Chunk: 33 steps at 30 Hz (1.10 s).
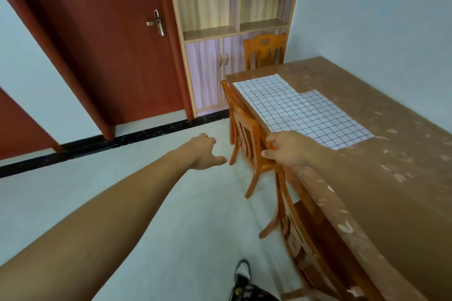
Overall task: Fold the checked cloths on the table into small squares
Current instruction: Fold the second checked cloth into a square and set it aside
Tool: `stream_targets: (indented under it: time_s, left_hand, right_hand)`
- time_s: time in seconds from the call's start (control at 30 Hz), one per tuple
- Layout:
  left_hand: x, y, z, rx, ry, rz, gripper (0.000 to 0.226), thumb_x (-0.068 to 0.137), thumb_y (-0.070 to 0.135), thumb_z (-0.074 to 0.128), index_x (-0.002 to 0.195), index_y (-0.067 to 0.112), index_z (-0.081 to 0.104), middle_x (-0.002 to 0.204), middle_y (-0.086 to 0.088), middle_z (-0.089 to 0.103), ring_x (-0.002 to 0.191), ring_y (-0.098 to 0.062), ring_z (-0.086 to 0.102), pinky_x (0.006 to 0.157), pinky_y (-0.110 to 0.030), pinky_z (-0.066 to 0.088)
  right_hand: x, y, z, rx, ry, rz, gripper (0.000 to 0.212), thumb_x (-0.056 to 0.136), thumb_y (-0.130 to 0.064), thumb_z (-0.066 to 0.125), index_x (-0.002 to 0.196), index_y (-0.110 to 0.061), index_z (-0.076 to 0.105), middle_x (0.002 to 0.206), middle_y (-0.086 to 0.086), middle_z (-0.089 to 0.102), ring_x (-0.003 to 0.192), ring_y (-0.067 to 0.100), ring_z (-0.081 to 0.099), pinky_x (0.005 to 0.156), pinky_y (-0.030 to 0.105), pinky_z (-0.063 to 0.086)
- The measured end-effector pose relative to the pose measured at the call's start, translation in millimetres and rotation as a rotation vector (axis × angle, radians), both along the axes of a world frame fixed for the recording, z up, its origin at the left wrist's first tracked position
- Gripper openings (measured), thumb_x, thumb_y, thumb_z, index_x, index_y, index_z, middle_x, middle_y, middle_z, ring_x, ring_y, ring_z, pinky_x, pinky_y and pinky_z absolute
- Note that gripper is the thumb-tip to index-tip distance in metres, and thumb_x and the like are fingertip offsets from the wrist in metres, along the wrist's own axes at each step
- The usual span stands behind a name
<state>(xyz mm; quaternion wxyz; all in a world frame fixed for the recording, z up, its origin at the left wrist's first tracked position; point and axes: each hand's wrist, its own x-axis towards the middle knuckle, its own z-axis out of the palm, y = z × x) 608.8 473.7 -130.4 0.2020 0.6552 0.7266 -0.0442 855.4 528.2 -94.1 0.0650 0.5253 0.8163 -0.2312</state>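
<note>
Both hands, the left hand (204, 151) and right hand (286, 148), reach loosely curled and empty toward the unfolded checked cloths (300, 110) lying flat on the tabletop (391, 154).

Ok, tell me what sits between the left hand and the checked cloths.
In the head view, a wooden chair pushed against the table stands between the left hand and the checked cloths.

There is only one view, from a wide-angle camera worn on the person's head. It looks forward and down, and the picture is tilted, so the floor (200, 215) and walls lean. Both forearms reach out from the bottom edge, near to the lens. The tabletop (391, 154) fills the right side. The door (110, 44) and shelf cabinet (232, 7) stand farther away at the top.
</note>
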Motion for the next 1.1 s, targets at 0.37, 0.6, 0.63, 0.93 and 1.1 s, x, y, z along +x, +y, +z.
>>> stream_targets:
  time_s: [0.37,0.6,0.63,0.93,1.1]
  left_hand:
    - [-101.1,93.4,-10.1,-0.056,0.113,0.098,0.083,0.095,0.061,0.056,0.156,0.008,0.035,0.158,-0.015,0.040,0.142,-0.031,0.044,0.114,-0.041,0.039]
    - [-122.8,208.5,3.5,-0.019,0.103,0.065,0.077,0.096,0.060,0.056,0.152,0.009,0.041,0.148,-0.014,0.049,0.130,-0.030,0.052,0.101,-0.037,0.043]
    - [-122.7,222.4,3.5,-0.019,0.093,0.056,0.075,0.096,0.060,0.056,0.150,0.009,0.043,0.145,-0.014,0.050,0.127,-0.030,0.053,0.099,-0.037,0.044]
    - [-90.7,350.1,4.2,0.008,-0.005,-0.125,0.043,0.098,0.048,0.060,0.124,0.013,0.059,0.118,-0.017,0.061,0.102,-0.028,0.060,0.080,-0.035,0.044]
    - [-47.4,432.4,-16.1,-0.053,-0.085,-0.288,0.045,0.091,0.052,0.061,0.120,0.017,0.059,0.116,-0.006,0.066,0.095,-0.017,0.065,0.081,-0.029,0.056]
  right_hand:
    - [-86.9,124.6,-38.9,0.021,-0.008,0.101,0.033,0.093,-0.056,0.060,0.107,-0.026,0.059,0.090,-0.006,0.071,0.073,0.010,0.073,0.076,0.032,0.062]
    - [-112.7,232.0,-29.8,0.026,-0.003,0.108,0.028,0.096,-0.048,0.058,0.104,-0.021,0.063,0.091,-0.003,0.068,0.082,0.012,0.069,0.074,0.027,0.055]
    - [-113.6,244.0,-28.9,0.023,-0.010,0.098,0.028,0.095,-0.049,0.058,0.103,-0.022,0.062,0.090,-0.004,0.067,0.082,0.012,0.068,0.069,0.025,0.051]
    - [-70.7,315.4,-35.0,-0.032,-0.038,-0.074,0.058,0.098,-0.049,0.056,0.147,-0.019,0.047,0.145,0.006,0.057,0.130,0.024,0.055,0.100,0.037,0.046]
    - [-27.0,351.5,-57.4,-0.042,-0.051,-0.268,0.064,0.096,-0.057,0.055,0.150,-0.024,0.043,0.149,0.003,0.053,0.135,0.024,0.051,0.110,0.046,0.043]
